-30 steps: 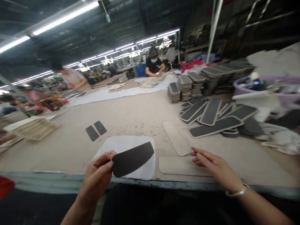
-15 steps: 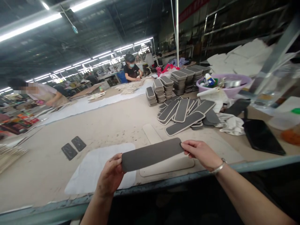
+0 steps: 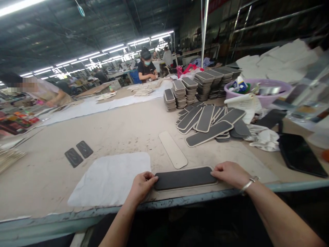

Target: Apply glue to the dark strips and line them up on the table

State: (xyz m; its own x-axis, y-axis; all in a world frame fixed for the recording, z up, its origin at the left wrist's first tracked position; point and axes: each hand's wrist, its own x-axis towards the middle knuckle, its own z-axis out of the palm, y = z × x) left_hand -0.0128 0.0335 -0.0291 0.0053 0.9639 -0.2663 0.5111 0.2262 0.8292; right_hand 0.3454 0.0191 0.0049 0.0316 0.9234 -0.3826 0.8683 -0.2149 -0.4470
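A long dark grey strip (image 3: 184, 178) with rounded corners lies over a slightly larger beige piece (image 3: 215, 185), whose rim shows around it at the table's front edge. My left hand (image 3: 142, 186) pinches the strip's left end between thumb and fingers. At the other end, my right hand (image 3: 228, 174), with a bracelet at the wrist, pinches the right corner. Just behind lies a bare beige strip (image 3: 173, 151), set at a slant. A white sheet (image 3: 110, 180) is spread to the left of my left hand.
Two small dark pieces (image 3: 73, 157) lie at left. Loose grey-and-beige pieces (image 3: 205, 118) are heaped behind my right hand, with several stacks (image 3: 179, 92) beyond. A purple basin (image 3: 279, 97), a white cloth (image 3: 264, 137) and a black tablet-like slab (image 3: 300, 154) sit at right. Co-workers (image 3: 147, 68) work farther off.
Both hands have lowered the grey strip from above the table onto the beige piece, moving a little to the right. The view has shifted slightly.
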